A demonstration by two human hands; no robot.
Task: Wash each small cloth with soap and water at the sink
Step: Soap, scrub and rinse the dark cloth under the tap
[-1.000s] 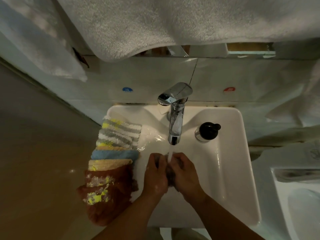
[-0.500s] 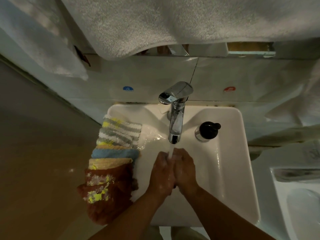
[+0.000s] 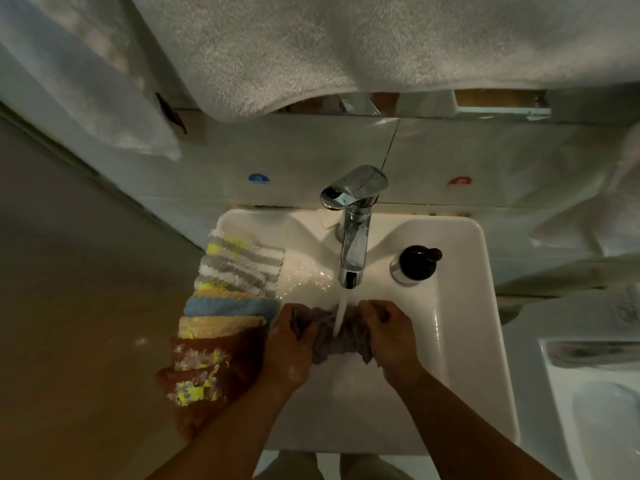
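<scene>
In the middle of the sink (image 3: 464, 306), right under the tap (image 3: 353, 237), a small grey cloth (image 3: 329, 337) is held in both hands. It is bunched up between them, and the water (image 3: 341, 313) is falling onto its middle. One end is gripped by the left hand (image 3: 287, 348), with the fingers curled round it. The other end is gripped the same way by the right hand (image 3: 391, 337).

The cloth looks soft and floppy. It is soaked, so it is likely to be heavier than a dry one and to drip. It may be slippery if soap is on it; white specks, maybe suds, are seen on the left hand. It can be squeezed hard without harm. It is best held at the two ends, so the middle can be rubbed and rinsed.

On the left rim of the sink, a row of other small cloths (image 3: 239, 271) is laid out, striped, blue, yellow and brown. They lie just beside the left hand and could be splashed or knocked off. A black-topped soap bottle (image 3: 414, 265) stands right of the tap, apart from the right hand. A big white towel (image 3: 346, 46) is hung above.
</scene>
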